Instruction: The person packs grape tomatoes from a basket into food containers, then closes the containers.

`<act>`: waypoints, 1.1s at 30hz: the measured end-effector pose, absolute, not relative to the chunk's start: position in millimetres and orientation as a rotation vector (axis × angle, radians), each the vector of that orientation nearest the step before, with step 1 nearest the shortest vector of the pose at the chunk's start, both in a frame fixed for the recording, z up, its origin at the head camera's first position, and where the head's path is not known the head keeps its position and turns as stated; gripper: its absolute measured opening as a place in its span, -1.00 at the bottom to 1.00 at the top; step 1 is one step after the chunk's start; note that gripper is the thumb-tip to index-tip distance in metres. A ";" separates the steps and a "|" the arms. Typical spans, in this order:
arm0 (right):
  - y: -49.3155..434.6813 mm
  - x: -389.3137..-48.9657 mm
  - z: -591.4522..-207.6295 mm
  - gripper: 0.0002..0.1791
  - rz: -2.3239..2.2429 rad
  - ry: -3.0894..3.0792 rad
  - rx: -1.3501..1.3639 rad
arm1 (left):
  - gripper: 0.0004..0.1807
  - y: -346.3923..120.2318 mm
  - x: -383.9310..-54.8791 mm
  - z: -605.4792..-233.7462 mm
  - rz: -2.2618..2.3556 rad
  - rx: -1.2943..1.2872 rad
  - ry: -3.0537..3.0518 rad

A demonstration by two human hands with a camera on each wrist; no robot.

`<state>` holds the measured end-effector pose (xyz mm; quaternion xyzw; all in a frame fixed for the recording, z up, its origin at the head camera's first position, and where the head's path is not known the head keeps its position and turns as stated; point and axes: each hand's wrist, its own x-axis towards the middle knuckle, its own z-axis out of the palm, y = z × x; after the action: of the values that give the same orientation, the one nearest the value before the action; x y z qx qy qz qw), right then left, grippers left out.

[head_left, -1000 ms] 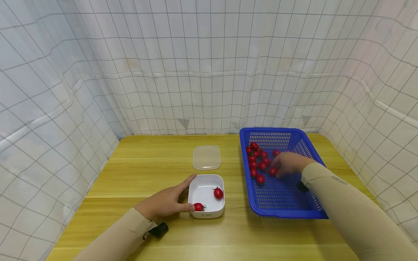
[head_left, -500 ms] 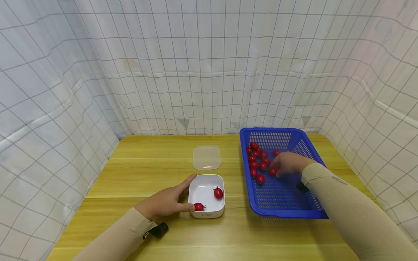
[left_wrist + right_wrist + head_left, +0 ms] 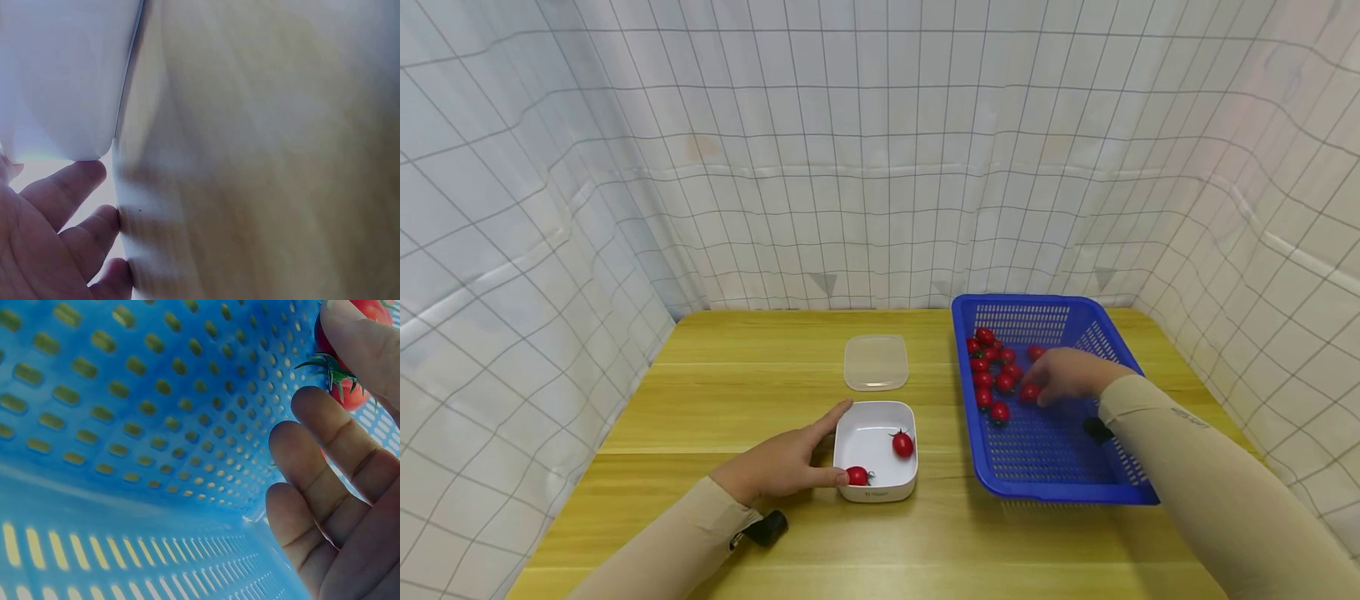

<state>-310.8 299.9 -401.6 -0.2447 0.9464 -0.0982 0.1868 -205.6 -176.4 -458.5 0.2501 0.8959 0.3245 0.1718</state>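
Observation:
My left hand (image 3: 781, 463) rests against the left side of a small white square box (image 3: 878, 493). Its thumb lies at the near-left corner and its forefinger at the far-left one; the left wrist view shows other fingers (image 3: 90, 234) nearly straight beside the wall. Two cherry tomatoes lie inside, one to the right (image 3: 902, 445) and another by the thumb (image 3: 857, 476). My right hand (image 3: 1067, 373) reaches down into a blue basket (image 3: 1060, 492). Thumb and fingers pinch a cherry tomato (image 3: 1028, 392), whose green calyx shows in the right wrist view.
Several more cherry tomatoes (image 3: 1004, 382) lie along the basket's left side, and one (image 3: 1036, 352) sits beyond the right hand. A translucent square lid (image 3: 876, 363) lies behind the box on the wooden table (image 3: 737, 379). Checked white curtains (image 3: 880, 208) surround the back and sides.

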 end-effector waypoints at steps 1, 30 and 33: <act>300.5 -310.9 -400.7 -0.62 -0.274 2.668 -0.694 | 0.20 -176.4 -205.6 -458.8 0.921 0.712 2.544; 298.9 -306.6 -377.1 -0.56 -0.399 2.744 -0.635 | 0.20 -175.0 -204.5 -456.6 0.927 0.706 2.525; 298.6 -305.8 -375.7 -0.58 -0.418 2.762 -0.635 | 0.20 -175.6 -204.4 -457.3 0.931 0.712 2.524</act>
<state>-305.8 298.6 -375.7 -0.2194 0.9550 -0.1444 0.1378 -204.4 -175.6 -457.3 0.2517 0.8924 0.3293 0.1786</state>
